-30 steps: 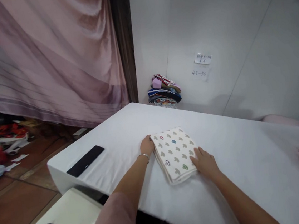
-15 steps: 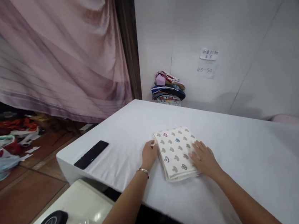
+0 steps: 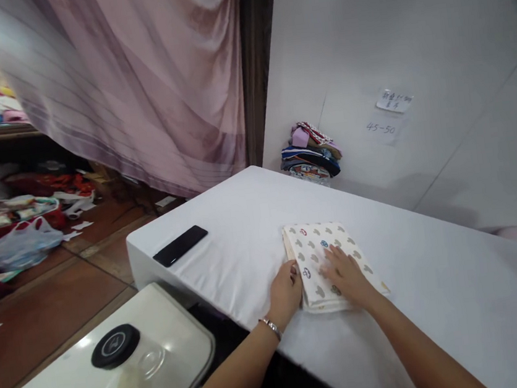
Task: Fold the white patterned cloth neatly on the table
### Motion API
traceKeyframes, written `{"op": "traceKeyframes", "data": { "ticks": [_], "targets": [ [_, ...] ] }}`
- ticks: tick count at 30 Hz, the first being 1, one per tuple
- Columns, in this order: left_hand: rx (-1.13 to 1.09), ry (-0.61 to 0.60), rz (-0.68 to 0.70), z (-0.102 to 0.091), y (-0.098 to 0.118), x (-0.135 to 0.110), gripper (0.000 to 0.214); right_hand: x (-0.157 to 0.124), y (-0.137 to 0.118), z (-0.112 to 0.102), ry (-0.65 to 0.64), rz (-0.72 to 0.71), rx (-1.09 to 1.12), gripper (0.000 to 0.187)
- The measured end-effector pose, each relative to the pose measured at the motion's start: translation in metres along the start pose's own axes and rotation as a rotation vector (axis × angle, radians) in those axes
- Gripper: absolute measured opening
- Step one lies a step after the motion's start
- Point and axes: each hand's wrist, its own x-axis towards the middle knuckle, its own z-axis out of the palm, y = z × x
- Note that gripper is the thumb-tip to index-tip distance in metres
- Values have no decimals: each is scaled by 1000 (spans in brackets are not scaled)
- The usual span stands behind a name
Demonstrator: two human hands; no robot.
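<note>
A folded white cloth [image 3: 338, 235] with grey mushroom prints and a few coloured ones lies on the white-covered table [image 3: 237, 215]. At its left edge my left hand [image 3: 287, 284], with a bracelet on the wrist, has its fingers curled and closed on the side of the cloth. My right hand [image 3: 347, 277] rests on top of the fabric, palm down, fingers spread. The cloth's layers show along its near edge.
A black phone [image 3: 180, 245] lies at the table's left side. Nearer me stands a cream surface [image 3: 175, 328] with a black round cap [image 3: 116, 346]. A stack of folded clothes [image 3: 310, 154] sits by the wall beyond the table; a pink curtain [image 3: 181, 90] hangs left.
My right hand has slid from the cloth's right edge inward onto its middle. My left hand has moved down along the left edge. The view has turned left.
</note>
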Motion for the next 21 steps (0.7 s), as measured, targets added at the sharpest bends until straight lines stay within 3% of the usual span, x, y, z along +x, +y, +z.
{"op": "traceKeyframes", "data": {
  "ticks": [4, 8, 11, 15, 18, 21],
  "targets": [
    [33, -24, -9, -1, -4, 0, 33, 11, -29, 14, -56, -201, 19, 57],
    [13, -26, -27, -5, -6, 11, 28, 13, -33, 29, -106, -239, -37, 59],
    [-7, -22, -78, -9, -4, 37, 26, 10, -32, 33, -97, -228, -44, 60],
    [57, 0, -183, -9, 3, 77, 39, 11, -34, 28, -120, -214, 13, 60],
    [115, -19, -238, -6, 6, 96, 42, 17, -21, 16, -114, -199, 112, 55],
    [150, -47, -247, 0, 6, 104, 40, 25, 16, 2, 62, -19, 109, 51]
  ]
}}
